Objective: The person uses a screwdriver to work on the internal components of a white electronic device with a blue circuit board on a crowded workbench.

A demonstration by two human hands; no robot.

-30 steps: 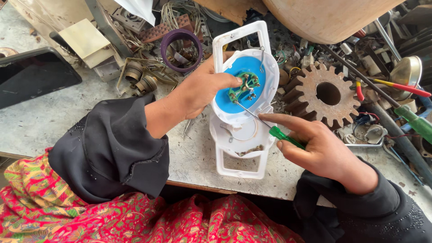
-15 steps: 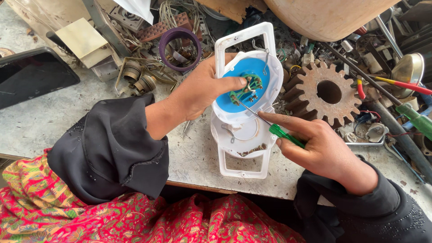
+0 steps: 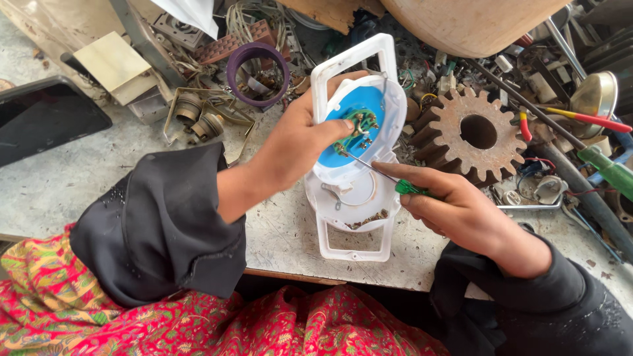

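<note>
1. Nearest to us we counted two black sleeves, one on each arm, over a red patterned cloth (image 3: 198, 329) at the bench edge.
2. Our right hand (image 3: 461, 211) lay low on the right, its fingers closed together around one green-handled screwdriver (image 3: 402, 186). The thin shaft slanted up and left, and its tip touched the blue disc.
3. Under the screwdriver lay one white plastic housing half (image 3: 353, 224), flat on the grey bench (image 3: 79, 198), with a rectangular loop at its near end.
4. Our left hand (image 3: 297, 145) clamped the second white housing half (image 3: 369, 86), held tilted above the first. The thumb pressed on its one round blue disc (image 3: 346, 132) and the other fingers wrapped behind the rim. One cluster of green and metal parts sat at the middle of the disc.
5. Just right of the housings we counted one rusty toothed gear (image 3: 478, 135) with a round hole in it.
6. Left of the hands, well apart, lay one dark flat screen (image 3: 46, 118).
7. Farther back we saw one purple ring (image 3: 258, 72) among wires and scrap.
8. At the far right lay two tools, one red-handled (image 3: 587, 120) and one green-handled (image 3: 610, 171).
</note>
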